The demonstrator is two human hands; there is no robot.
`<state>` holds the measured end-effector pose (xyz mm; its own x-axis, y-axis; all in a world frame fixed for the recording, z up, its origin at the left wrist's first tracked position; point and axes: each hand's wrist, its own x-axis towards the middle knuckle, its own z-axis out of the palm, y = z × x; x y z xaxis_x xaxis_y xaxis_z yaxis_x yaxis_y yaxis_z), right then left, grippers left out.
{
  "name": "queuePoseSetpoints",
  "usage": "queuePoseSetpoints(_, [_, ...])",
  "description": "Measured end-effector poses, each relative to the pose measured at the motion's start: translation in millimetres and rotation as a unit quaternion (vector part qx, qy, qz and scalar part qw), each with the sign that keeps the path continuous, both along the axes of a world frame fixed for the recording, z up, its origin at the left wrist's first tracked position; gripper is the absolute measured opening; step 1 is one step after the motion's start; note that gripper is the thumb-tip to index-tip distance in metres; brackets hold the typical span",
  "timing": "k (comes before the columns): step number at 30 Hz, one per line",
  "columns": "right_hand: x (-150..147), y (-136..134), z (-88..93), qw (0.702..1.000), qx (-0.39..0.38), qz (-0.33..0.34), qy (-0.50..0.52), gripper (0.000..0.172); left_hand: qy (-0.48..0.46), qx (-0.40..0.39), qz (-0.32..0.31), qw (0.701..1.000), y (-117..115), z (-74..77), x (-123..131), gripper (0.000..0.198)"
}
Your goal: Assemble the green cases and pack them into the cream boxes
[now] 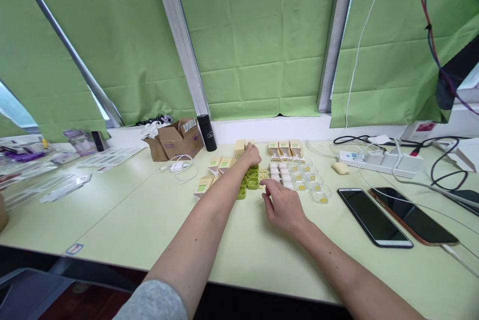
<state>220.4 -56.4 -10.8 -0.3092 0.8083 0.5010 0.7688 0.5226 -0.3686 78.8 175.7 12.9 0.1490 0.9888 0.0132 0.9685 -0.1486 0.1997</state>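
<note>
My left hand (253, 154) reaches over the far end of several small green tubs (253, 182). Its fingers curl down beside a cream carton (240, 147), and whatever they grip is hidden. Close to the tubs, my right hand (283, 206) hovers with index finger and thumb apart and nothing visible between them. Just beyond that hand are tiny cream pieces (263, 176), too small to name. White-and-pink blocks (285, 175) stand in rows to their right, followed by clear plastic cups (320, 194) with yellow spots. Partly behind my left forearm are cream cartons with green labels (203, 186).
Three open cartons (285, 150) stand at the back. An open cardboard box (175, 139) and a black bottle (207, 133) are at back left. Two phones (374, 217), a power strip (377, 160) and loose cables lie right. Another person's hand (8, 178) shows at far left.
</note>
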Motion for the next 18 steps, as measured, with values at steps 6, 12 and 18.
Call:
queuePoseSetpoints(6, [-1,0,-1.7,1.000,-0.003,0.006,-0.018,0.033,-0.004,0.001,0.015,1.000,10,-1.7,2,0.043])
queuePoseSetpoints(12, [-2,0,-2.4,1.000,0.003,0.007,-0.029,0.031,-0.015,-0.022,0.020,0.999,16,-2.7,3,0.044])
queuePoseSetpoints(18, [-3,0,-2.8,0.999,-0.012,0.018,-0.036,0.028,-0.023,-0.031,0.016,0.999,16,-0.1,1,0.043])
